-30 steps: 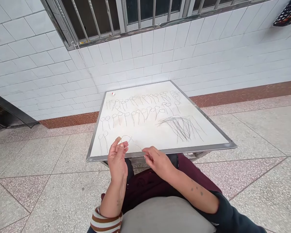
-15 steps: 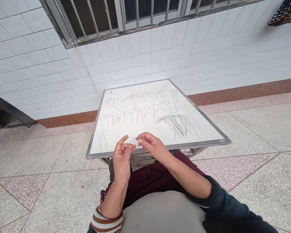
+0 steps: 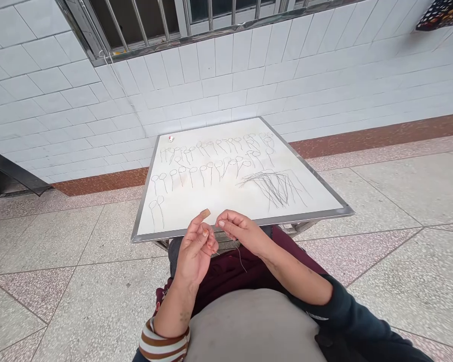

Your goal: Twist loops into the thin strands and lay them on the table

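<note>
My right hand (image 3: 241, 230) pinches a thin dark wire (image 3: 241, 260) between thumb and fingertips, and one end dangles below it over my lap. Close beside it, my left hand (image 3: 196, 249) is closed, thumb pressed against curled fingers. Its index finger sticks up with a tan wrap (image 3: 206, 213) at the tip. A fine strand shows by the left fingers; how far the wire runs between the hands is too thin to make out. Both hands are above the near edge of a white table (image 3: 207, 206).
Rows of looped wires (image 3: 210, 171) lie across the table, with two more at the left (image 3: 156, 208). A loose bundle of straight wires (image 3: 275, 187) lies to the right. A small red-and-white object (image 3: 171, 139) sits in the far left corner. Behind stands a tiled wall (image 3: 215, 83).
My left hand has curled its fingers further and turned slightly. The right hand stays pinched, a little lower, and a wire end now shows hanging beneath it. The view has shifted slightly.
</note>
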A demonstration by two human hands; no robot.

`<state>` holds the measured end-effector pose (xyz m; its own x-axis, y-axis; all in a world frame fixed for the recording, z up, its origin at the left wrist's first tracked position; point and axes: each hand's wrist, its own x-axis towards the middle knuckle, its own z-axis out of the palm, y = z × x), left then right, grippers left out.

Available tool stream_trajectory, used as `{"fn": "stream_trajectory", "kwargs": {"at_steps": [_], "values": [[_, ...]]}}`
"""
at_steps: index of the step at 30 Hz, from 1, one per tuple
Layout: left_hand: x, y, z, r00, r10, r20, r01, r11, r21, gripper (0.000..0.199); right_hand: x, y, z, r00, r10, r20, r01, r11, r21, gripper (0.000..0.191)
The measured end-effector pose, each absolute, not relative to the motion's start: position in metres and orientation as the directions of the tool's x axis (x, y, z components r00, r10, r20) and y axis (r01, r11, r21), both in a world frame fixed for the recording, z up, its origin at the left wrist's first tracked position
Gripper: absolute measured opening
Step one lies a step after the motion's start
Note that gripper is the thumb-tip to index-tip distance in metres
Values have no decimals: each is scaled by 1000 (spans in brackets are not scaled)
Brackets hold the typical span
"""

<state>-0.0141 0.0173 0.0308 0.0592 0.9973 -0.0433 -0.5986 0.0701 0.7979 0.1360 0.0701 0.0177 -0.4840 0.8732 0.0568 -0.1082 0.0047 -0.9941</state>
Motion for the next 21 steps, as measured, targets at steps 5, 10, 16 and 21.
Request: {"fn": "stream_trajectory", "kwargs": {"at_steps": [5,10,16,21], "values": [[-25,7,30,157,977,-143,-511,204,835,49,149,70,20,-498,855,145,-26,153,-988,24],[-38,0,34,178,966,-188,-353,241,904,57,158,70,24,-526,824,211,108,310,-944,24],[-49,-6,34,151,975,-164,-192,191,963,53,163,70,28,-561,782,273,166,429,-888,22],[-56,-11,29,114,976,-184,-137,199,970,54,163,71,24,-550,783,292,208,466,-860,22]]}}
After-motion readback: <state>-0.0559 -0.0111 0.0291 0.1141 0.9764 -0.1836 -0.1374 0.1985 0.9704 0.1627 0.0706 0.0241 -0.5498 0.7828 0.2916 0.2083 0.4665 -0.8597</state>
